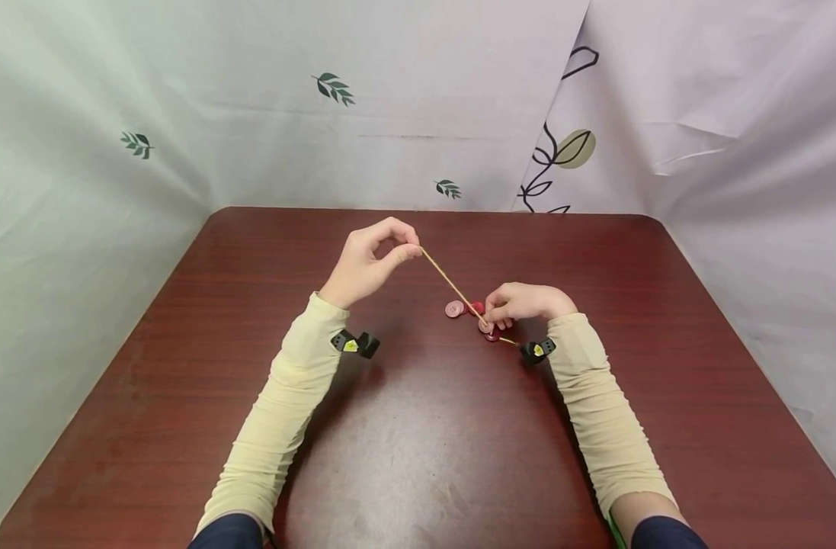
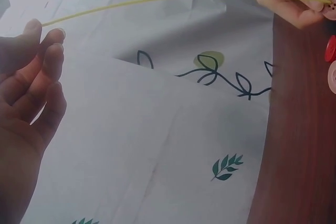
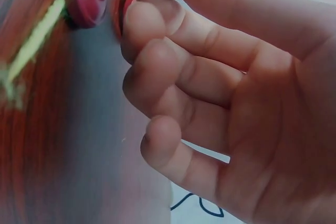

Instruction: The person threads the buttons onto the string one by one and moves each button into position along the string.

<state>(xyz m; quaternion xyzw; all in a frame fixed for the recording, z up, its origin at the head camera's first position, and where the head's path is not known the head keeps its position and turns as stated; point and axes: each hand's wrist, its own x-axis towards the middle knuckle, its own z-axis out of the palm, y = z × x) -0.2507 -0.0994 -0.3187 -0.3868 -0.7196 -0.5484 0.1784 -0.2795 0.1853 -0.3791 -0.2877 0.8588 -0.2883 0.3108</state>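
Note:
My left hand (image 1: 373,261) is raised above the table and pinches one end of a yellow string (image 1: 448,280) between thumb and forefinger. The string runs taut down to my right hand (image 1: 530,300), whose thumb and forefinger pinch a pale pink button (image 1: 485,326) on it. Just below that, a dark red button (image 3: 86,1) is also threaded on the string, and the frayed tail (image 3: 14,80) sticks out past it. Beside the right fingers lie another pink button (image 1: 454,309) and a bright red button (image 1: 477,307).
A dark reddish-brown table (image 1: 404,457) spreads under both arms. White cloth (image 1: 418,114) with leaf prints hangs behind it and along both sides. Small black cameras are strapped to both wrists, over pale yellow sleeves (image 1: 280,412).

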